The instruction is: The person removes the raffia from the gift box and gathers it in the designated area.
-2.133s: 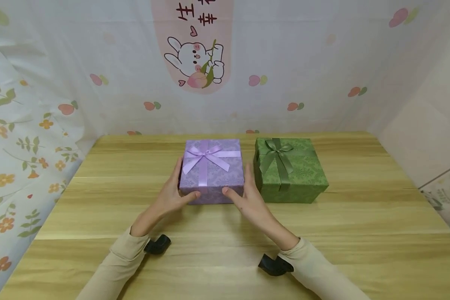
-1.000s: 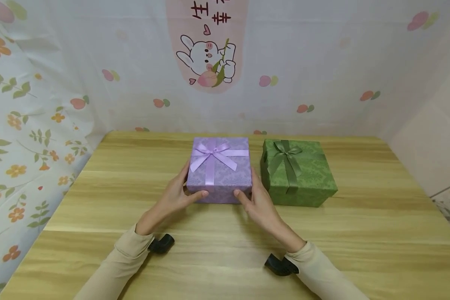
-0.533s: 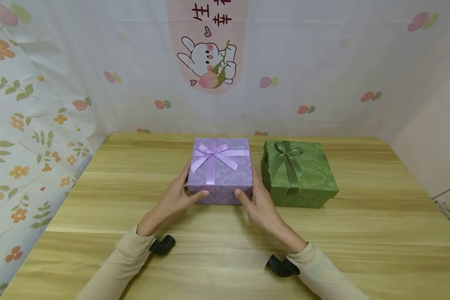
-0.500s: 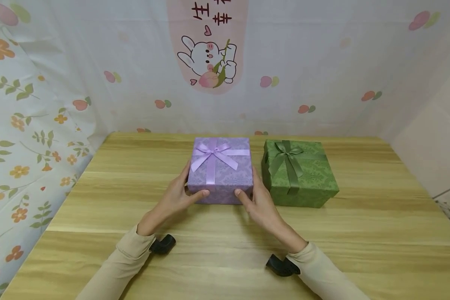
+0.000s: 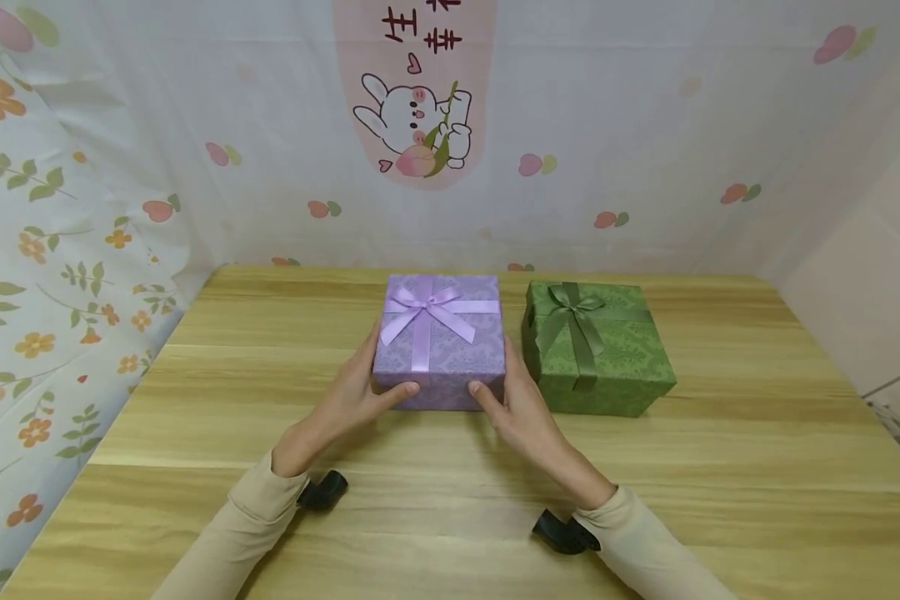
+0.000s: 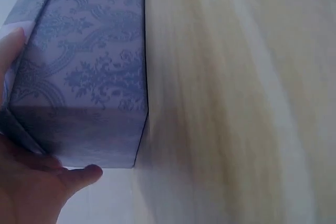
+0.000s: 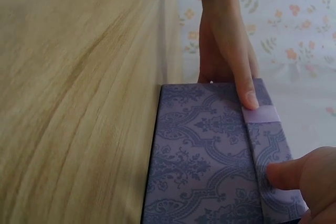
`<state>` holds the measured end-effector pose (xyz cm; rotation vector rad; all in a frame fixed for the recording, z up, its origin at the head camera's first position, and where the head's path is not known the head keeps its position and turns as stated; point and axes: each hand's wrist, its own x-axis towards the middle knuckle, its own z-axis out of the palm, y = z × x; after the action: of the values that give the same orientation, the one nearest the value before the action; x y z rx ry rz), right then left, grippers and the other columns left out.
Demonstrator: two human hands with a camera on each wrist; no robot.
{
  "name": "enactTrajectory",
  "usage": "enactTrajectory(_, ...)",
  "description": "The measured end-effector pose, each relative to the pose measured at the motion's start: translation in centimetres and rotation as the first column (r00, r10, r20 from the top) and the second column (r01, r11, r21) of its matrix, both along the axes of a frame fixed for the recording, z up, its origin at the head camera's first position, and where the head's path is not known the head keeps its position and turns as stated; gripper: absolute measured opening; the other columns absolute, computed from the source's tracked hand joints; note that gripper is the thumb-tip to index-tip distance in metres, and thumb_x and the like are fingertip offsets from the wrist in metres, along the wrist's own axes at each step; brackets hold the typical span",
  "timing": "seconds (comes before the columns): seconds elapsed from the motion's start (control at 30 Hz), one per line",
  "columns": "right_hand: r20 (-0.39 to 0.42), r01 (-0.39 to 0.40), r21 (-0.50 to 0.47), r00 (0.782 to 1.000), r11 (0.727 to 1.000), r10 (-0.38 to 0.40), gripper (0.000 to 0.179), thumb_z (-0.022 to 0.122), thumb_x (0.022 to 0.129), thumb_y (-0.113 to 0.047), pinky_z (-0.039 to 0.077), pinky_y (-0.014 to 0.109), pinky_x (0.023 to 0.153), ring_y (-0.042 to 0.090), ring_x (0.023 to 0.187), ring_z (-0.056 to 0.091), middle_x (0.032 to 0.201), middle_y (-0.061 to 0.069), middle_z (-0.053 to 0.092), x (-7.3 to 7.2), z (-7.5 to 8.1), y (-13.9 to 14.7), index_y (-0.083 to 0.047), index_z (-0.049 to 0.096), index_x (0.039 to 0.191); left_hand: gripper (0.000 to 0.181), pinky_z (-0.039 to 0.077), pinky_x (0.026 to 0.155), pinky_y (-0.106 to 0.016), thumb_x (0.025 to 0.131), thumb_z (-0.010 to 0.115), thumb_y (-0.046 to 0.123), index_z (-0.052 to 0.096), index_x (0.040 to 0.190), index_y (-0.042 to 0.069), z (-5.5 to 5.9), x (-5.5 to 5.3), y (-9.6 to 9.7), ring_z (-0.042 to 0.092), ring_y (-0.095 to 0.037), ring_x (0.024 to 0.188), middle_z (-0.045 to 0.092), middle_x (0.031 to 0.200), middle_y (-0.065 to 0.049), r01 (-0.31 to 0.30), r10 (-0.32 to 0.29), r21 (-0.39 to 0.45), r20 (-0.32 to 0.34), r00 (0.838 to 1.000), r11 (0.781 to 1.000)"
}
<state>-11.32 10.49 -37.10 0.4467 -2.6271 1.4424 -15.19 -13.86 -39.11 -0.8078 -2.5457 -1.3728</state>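
Note:
A purple damask-patterned gift box (image 5: pixel 457 354) with a lilac ribbon bow (image 5: pixel 423 306) on its lid stands on the table, held between both hands. My left hand (image 5: pixel 348 390) grips its left side, thumb across the front of the lid's edge. On the opposite side my right hand (image 5: pixel 521 408) grips it the same way, its fingers in the narrow gap beside a green gift box (image 5: pixel 622 350) with a dark green bow. In the right wrist view the thumb of the left hand (image 7: pixel 226 40) presses by the lilac ribbon band (image 7: pixel 262 114). The far fingers are mostly hidden by the box.
The boxes stand towards the back of a wood-grain table (image 5: pixel 435 517). Behind it hangs a white curtain (image 5: pixel 607 108) with a rabbit print, and a floral cloth (image 5: pixel 52 333) covers the left side. Black wrist mounts (image 5: pixel 565 533) jut inward from both beige sleeves.
The right hand's fingers have closed in against the purple box's side, where a small gap showed earlier. The head view has shifted slightly, and over the last half second both hands stay nearly still.

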Motion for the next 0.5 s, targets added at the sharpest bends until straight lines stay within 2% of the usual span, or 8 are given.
enactTrajectory(0.2,-0.009,-0.01,0.016,1.0,1.0,0.01,0.077,0.06,0.092,-0.018,0.019,0.046,0.108,0.031,0.135,0.022,0.15,0.018,0.019,0.04,0.16,-0.02,0.001,0.01,0.148,0.103,0.022,0.107,-0.047,0.079,0.076,0.027,0.002,0.151,0.017,0.15,-0.07,-0.19,0.024,-0.024,0.135,0.018,0.152,-0.008,0.013,-0.013,0.004,0.015,1.0,1.0)
enactTrajectory(0.5,-0.029,0.001,0.019,1.0,1.0,0.0,0.078,0.059,0.092,-0.019,0.018,0.045,0.108,0.028,0.136,0.02,0.151,0.016,0.018,0.04,0.51,0.01,-0.002,0.008,0.149,0.105,0.024,0.106,-0.045,0.077,0.078,0.018,0.004,0.151,0.017,0.67,-0.2,0.01,0.028,-0.024,0.134,0.022,0.151,-0.009,0.009,-0.009,0.023,-0.013,1.0,1.0)
